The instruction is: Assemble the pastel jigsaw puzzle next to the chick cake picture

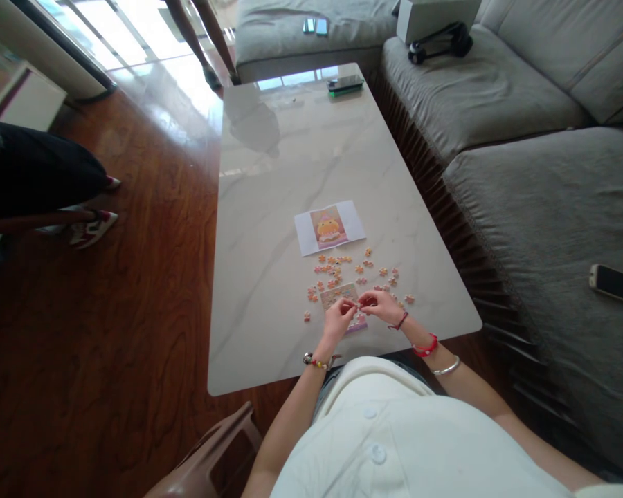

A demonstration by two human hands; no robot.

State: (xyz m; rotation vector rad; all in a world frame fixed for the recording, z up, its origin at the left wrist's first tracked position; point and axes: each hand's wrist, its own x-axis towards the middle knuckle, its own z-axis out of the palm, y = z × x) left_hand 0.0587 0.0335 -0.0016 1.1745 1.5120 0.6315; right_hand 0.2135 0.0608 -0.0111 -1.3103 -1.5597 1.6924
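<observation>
My left hand (339,318) and my right hand (381,308) meet over a partly assembled jigsaw puzzle (338,293) near the table's front edge. The fingers of both hands are pinched together, their tips at a small pale puzzle piece (358,306) that is mostly covered. Part of the puzzle lies hidden under the hands; its purple lower edge (357,328) shows below them. Several loose orange and pink puzzle pieces (332,270) are scattered beyond and to both sides. Behind them lies a creased paper sheet (305,235) with a printed picture of a yellow-orange character.
The marble-patterned table (259,277) carries a phone on a green object (345,85) at its far end. A grey sofa (540,207) runs along the right, with another phone (617,282) on it. A brown plastic stool (212,456) stands lower left. Other people's legs (41,173) show at left.
</observation>
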